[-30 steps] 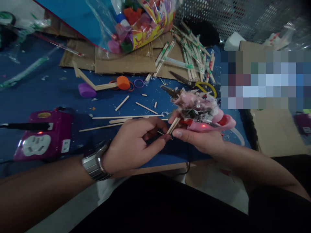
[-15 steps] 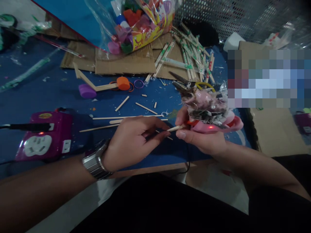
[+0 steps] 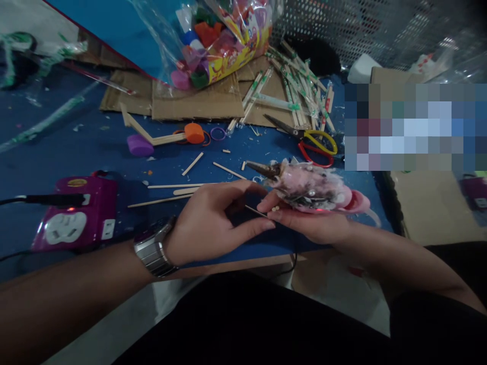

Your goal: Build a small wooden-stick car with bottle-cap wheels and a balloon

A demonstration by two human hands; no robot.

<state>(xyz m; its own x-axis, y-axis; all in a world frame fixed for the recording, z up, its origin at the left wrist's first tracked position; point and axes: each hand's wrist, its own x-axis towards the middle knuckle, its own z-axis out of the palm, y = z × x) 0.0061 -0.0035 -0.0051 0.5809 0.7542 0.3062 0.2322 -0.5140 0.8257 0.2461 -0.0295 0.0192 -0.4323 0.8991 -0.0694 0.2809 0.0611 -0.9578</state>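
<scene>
Count two hands, left [image 3: 209,218] and right [image 3: 315,223]; one watch [image 3: 154,253], one glue gun [image 3: 314,185], one pair of scissors [image 3: 297,134]. Add one socket [image 3: 81,213] at left, one orange cap [image 3: 194,133], one purple cap [image 3: 140,146], one purple ring [image 3: 218,140], one bag [image 3: 234,58]. On the surface [image 3: 163,167], find at least three long sticks [image 3: 182,192], four short sticks [image 3: 193,163]. Cannot total wrapped sticks [image 3: 300,83].

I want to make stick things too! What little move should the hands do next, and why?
I'd have the left hand take the wooden sticks whose ends poke out of the right hand. The right hand seems to pinch them while also holding the pink hot glue gun, and the left hand is open close by. That would probably make the gun easier to steer.
</scene>
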